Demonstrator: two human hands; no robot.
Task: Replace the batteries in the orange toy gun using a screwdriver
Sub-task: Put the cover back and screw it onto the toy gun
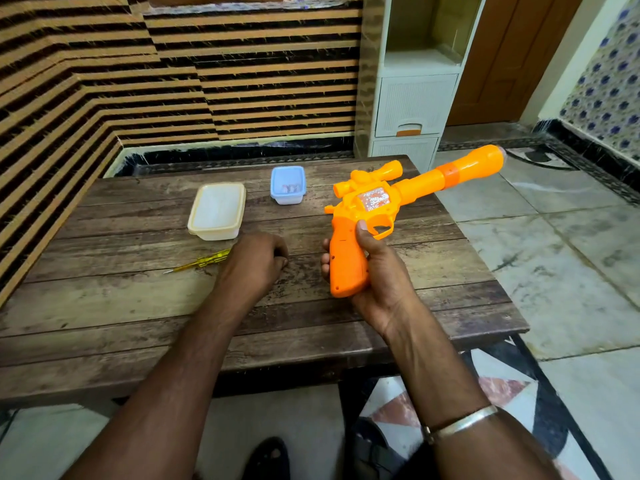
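The orange toy gun point(377, 209) is gripped by the right hand point(375, 271); the left hand point(254, 263) is rested curled, empty, on the surface point(121, 306) beside the screwdriver point(199, 262)

The rear end of the yellow screwdriver point(199, 262) handle is covered by the left hand point(254, 261), whose fingers are curled under and out of sight; whether the handle is touched cannot be told. The far side of the orange toy gun point(391, 202) grip is hidden by the right hand point(375, 271). Small items inside the blue container point(288, 185) are too blurred to be identified. The tabletop point(138, 306) is cut off at the left frame edge. The muzzle tip is motion-blurred.
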